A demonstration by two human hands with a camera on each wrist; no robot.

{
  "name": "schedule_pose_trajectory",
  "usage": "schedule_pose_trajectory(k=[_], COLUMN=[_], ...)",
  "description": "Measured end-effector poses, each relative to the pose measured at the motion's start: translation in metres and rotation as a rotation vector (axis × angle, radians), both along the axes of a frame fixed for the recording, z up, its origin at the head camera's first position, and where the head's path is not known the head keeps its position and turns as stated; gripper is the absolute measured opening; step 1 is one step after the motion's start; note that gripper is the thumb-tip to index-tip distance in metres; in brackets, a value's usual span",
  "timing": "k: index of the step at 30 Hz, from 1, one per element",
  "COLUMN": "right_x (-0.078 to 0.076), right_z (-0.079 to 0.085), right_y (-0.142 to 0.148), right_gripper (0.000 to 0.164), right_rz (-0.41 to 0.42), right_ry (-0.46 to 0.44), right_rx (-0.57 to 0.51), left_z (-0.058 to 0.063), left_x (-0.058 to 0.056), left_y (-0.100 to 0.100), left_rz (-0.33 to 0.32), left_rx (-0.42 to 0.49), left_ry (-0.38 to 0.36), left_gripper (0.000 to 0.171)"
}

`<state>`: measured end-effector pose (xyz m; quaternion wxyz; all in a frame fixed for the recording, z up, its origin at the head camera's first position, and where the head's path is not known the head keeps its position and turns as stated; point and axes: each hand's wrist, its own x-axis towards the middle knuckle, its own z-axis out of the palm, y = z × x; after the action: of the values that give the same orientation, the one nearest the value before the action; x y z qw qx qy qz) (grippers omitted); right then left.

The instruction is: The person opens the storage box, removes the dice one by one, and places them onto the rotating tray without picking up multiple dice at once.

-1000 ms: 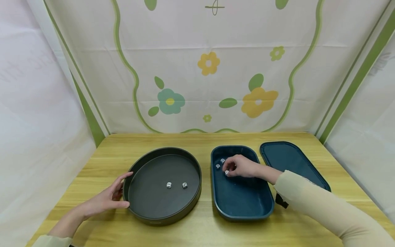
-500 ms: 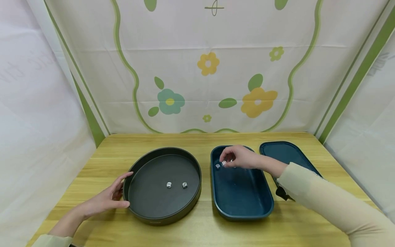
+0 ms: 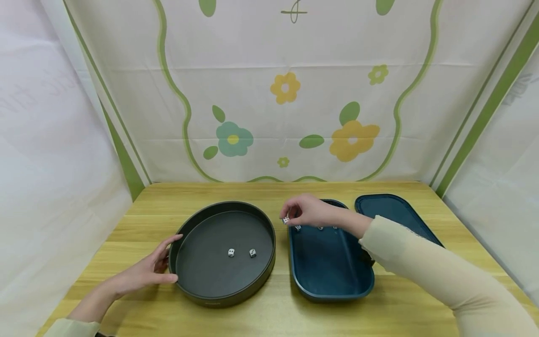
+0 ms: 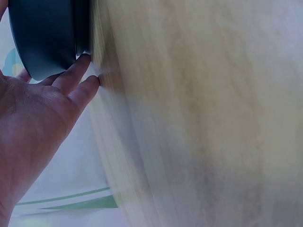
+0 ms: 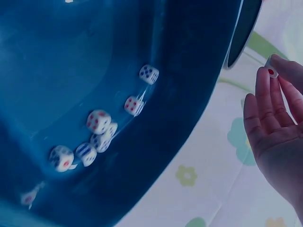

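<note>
My right hand pinches a white die between thumb and fingertips, above the left rim of the dark blue rectangular box. In the right wrist view, the held die shows a red pip, and several dice lie along one side inside the box. My left hand rests against the left side of a round dark pan, fingers and thumb spread along its wall. Two dice, a left die and a right die, lie on the pan's floor.
Behind the box, to its right, a dark blue lid lies flat on the wooden table, partly hidden by my right sleeve. A narrow strip of table separates pan and box. A flower-patterned cloth hangs behind.
My right hand has lifted the die from the box's floor and carried it left to the box's left rim. The left hand and the pan have stayed in place.
</note>
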<state>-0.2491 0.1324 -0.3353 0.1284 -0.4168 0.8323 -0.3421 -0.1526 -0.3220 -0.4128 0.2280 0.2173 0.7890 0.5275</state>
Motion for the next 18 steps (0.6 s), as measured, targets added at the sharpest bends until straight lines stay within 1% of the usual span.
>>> schedule_pose_trajectory(k=[3, 8, 15, 18], right_x=[-0.001, -0.003, -0.005, -0.005], right_z=[-0.003, -0.007, -0.009, -0.011], right_y=[-0.012, -0.033, -0.06, -0.07], right_gripper=[0.011, 0.013, 0.013, 0.012], right_rz=[0.027, 0.04, 0.064, 0.084], right_ry=[0.009, 0.002, -0.003, 0.003], right_rx=[0.013, 0.049, 0.054, 0.054], left_z=[0.0, 0.0, 0.002, 0.002], left_x=[0.0, 0.002, 0.004, 0.005], left_y=[0.0, -0.001, 0.001, 0.003], left_rz=[0.001, 0.003, 0.013, 0.003], left_rx=[0.003, 0.012, -0.006, 0.002], left_ry=[0.001, 0.004, 0.004, 0.019], left_gripper=[0.086, 0.086, 0.086, 0.086])
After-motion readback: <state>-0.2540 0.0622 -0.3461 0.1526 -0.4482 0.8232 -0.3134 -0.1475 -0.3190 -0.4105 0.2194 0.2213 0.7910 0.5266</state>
